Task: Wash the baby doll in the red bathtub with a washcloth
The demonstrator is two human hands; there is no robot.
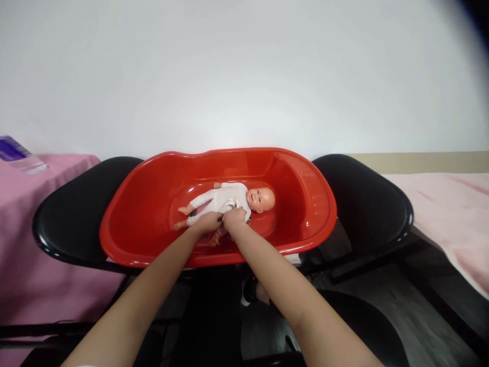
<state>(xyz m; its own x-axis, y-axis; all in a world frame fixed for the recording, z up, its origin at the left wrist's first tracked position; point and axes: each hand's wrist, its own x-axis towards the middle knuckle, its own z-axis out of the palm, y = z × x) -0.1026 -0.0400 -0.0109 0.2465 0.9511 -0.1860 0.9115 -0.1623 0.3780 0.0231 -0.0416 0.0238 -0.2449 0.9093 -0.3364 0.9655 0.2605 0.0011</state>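
Observation:
A baby doll (233,192) in white clothes (206,198) lies on its back in a red baby bathtub (323,204), its head to the right and bare feet to the left. My left hand (211,222) is closed on the clothing at the doll's near side. Right beside it, my right hand (234,218) pinches bunched fabric near the chest. The doll's near forearm hangs bare below my hands. My fingertips are partly hidden by the hands themselves.
The tub rests between two black seats, one left (72,214) and one right (362,204). A pink-covered surface (69,168) with a clear and purple package (19,153) stands at left. Pale pink cloth (451,204) covers a surface at right. Behind is a white wall (244,76).

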